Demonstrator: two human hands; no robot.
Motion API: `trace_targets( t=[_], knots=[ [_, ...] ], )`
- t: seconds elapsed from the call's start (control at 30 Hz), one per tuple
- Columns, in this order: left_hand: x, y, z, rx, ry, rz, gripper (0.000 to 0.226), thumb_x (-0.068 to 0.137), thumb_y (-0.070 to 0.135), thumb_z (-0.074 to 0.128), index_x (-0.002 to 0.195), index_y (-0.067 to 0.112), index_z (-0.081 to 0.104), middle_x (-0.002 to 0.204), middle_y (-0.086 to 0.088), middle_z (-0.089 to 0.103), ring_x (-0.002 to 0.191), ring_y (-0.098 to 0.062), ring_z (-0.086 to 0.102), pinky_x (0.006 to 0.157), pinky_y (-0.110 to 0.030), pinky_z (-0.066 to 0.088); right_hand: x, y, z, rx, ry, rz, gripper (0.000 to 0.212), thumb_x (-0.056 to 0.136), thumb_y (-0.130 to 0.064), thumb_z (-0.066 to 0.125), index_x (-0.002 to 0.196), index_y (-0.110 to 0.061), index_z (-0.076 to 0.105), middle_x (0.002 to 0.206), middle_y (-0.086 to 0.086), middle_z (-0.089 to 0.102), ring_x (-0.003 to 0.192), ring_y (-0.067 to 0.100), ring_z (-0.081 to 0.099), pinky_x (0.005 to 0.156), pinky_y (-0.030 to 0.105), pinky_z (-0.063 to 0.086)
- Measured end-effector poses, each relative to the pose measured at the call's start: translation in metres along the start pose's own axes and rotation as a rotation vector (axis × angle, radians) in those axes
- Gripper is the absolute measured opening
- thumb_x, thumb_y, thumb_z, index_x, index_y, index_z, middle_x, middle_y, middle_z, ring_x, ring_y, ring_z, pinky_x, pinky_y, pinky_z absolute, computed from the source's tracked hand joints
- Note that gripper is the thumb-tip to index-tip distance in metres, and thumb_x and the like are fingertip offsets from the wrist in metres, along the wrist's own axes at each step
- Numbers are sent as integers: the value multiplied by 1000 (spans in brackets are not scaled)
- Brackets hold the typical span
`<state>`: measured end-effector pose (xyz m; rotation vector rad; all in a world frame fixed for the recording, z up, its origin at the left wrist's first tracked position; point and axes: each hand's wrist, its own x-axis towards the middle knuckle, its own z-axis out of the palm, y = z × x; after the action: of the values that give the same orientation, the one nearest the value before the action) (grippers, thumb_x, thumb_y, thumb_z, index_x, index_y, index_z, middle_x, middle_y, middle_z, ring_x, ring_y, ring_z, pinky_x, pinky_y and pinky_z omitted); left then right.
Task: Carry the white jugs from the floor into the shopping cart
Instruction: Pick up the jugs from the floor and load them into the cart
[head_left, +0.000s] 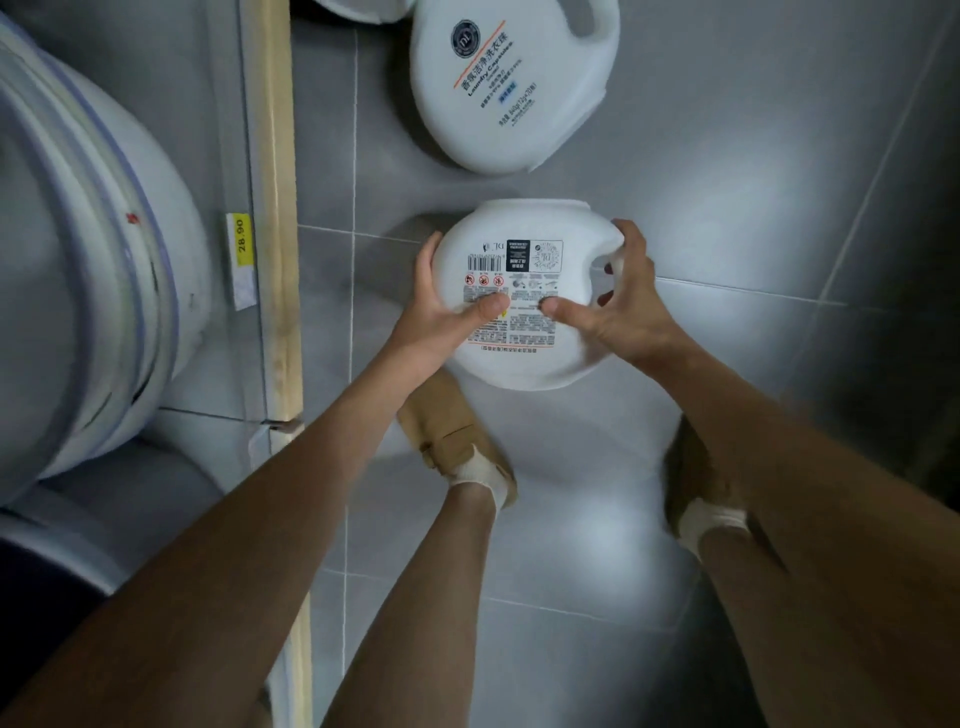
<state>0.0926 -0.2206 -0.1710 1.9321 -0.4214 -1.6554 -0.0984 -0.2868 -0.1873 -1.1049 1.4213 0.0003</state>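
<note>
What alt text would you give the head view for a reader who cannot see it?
Both hands, left hand and right hand, grip a round white jug, back label up, above a grey tiled floor. A second white jug lies on the floor beyond it; a shelf edge with a yellow price tag runs along the left.

Both hands' grip (535, 306) around a white jug (524, 332) above grey floor (727, 156)

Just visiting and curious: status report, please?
Left hand and right hand both gripping held jug. Second jug lying on floor ahead. Cart not in view. Nothing blocking.
</note>
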Motion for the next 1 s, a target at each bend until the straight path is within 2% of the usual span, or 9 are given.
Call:
trace_targets(
  t=[0.07, 0.2, 0.33, 0.43, 0.57, 0.73, 0.87, 0.93, 1.0],
  knots=[
    [-26, 16, 8, -28, -1, 15, 93, 78, 5, 75, 146, 15, 12, 118, 8, 54, 104, 1, 56, 83, -14, 51, -24, -16, -19, -24, 0, -18, 103, 50, -57, 82, 132, -34, 25, 130, 7, 35, 123, 16, 37, 98, 52, 46],
    [-93, 64, 20, -92, 22, 25, 94, 67, 22, 79, 140, 26, 21, 120, 8, 55, 109, -7, 58, 86, -23, 53, -81, -60, -61, -89, -13, -89, 92, 51, -59, 82, 123, -43, 27, 127, 6, 37, 122, 19, 42, 97, 48, 48],
    [-176, 115, 31, -166, 93, 84, 78, 76, 9, 77, 133, 25, 27, 111, 11, 57, 99, -2, 60, 79, -22, 55, -146, -117, -99, -160, -91, -143, 91, 52, -64, 81, 122, -45, 26, 130, 1, 35, 124, 24, 42, 100, 50, 46],
    [-246, 147, 37, -230, 174, 117, 79, 78, 8, 75, 137, 23, 24, 110, 12, 57, 97, -1, 60, 71, -18, 55, -196, -155, -122, -214, -163, -211, 96, 48, -68, 83, 123, -45, 27, 131, -1, 42, 123, 29, 48, 94, 53, 49],
    [-345, 176, 47, -327, 301, 154, 84, 79, 8, 73, 143, 19, 21, 116, 5, 56, 98, -2, 59, 66, -14, 54, -272, -207, -143, -331, -237, -334, 99, 47, -72, 80, 124, -39, 28, 131, 1, 41, 125, 25, 46, 92, 53, 51],
    [-468, 189, 54, -496, 465, 192, 90, 75, 16, 78, 144, 22, 20, 112, 12, 57, 95, 3, 60, 75, -21, 54, -374, -261, -144, -461, -308, -514, 107, 51, -66, 76, 136, -23, 27, 134, 4, 37, 126, 20, 39, 99, 48, 46],
    [-564, 184, 50, -599, 633, 222, 96, 62, 31, 79, 140, 25, 25, 109, 12, 60, 93, -2, 63, 78, -26, 55, -451, -292, -121, -528, -419, -582, 107, 48, -60, 83, 134, -32, 26, 130, 3, 40, 121, 23, 47, 96, 47, 48],
    [-610, 175, 48, -627, 718, 242, 97, 65, 27, 82, 142, 22, 23, 107, 11, 60, 92, -2, 63, 74, -22, 56, -491, -302, -103, -559, -479, -625, 101, 48, -57, 84, 130, -38, 27, 128, 0, 42, 120, 23, 48, 99, 47, 46],
    [-656, 158, 46, -665, 813, 276, 91, 73, 14, 80, 143, 17, 22, 106, 10, 59, 92, -3, 62, 68, -17, 55, -532, -302, -81, -580, -539, -695, 102, 44, -64, 81, 128, -37, 29, 129, 3, 44, 120, 21, 48, 95, 49, 48]
  ],
)
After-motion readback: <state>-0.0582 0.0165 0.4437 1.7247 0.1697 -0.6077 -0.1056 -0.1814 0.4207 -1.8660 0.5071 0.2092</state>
